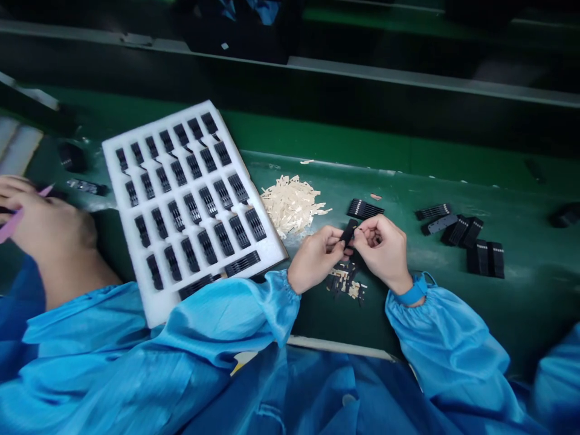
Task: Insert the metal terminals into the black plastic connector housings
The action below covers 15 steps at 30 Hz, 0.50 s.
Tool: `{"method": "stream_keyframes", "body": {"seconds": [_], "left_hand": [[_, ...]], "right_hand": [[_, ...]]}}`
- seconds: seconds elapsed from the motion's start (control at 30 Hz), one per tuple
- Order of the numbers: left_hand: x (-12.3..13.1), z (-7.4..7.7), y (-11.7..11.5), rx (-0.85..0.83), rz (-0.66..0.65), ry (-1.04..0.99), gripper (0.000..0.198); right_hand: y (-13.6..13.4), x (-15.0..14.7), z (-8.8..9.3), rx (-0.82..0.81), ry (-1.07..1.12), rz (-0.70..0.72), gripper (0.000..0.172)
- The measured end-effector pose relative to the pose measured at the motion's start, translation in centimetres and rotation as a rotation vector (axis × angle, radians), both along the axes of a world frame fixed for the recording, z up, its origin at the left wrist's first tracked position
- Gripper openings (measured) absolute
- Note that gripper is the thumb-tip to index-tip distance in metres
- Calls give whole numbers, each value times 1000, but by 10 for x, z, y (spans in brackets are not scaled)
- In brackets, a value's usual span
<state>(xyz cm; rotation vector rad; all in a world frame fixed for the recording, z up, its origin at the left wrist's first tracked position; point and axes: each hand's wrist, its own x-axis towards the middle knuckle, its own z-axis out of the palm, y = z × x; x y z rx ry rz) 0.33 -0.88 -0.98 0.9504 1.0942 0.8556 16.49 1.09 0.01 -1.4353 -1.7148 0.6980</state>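
Between the fingers of my left hand point(317, 255) is a small black plastic part point(348, 232), held tilted above the green bench. My right hand point(381, 246) meets it from the other side, thumb and forefinger pinched together at the part's edge; whether a small piece sits in that pinch is hidden. Just beyond my hands lies a ribbed black part point(365, 209). Below them is a scatter of small black and beige scraps point(347, 283). A heap of thin cream-coloured pieces point(292, 205) lies to the left of my hands.
A white foam tray point(156, 305) holding rows of black parts stands at left. Several loose black parts point(469, 232) lie at right on the green bench point(435, 314). Another person's hand point(49, 223) with something pink is at far left. A rail point(385, 74) crosses the back.
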Motion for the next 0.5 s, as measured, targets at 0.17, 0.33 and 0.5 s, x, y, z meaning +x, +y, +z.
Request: {"method": "stream_keyframes", "body": {"seconds": [0.17, 0.33, 0.5], "left_hand": [[4, 5, -1, -63, 19, -70, 10], [2, 3, -2, 11, 0, -39, 11], [-1, -2, -4, 152, -16, 52, 17]], "right_hand": [[-3, -4, -7, -79, 92, -66, 11], [-2, -3, -6, -135, 168, -67, 9], [0, -1, -1, -231, 270, -33, 10]]}}
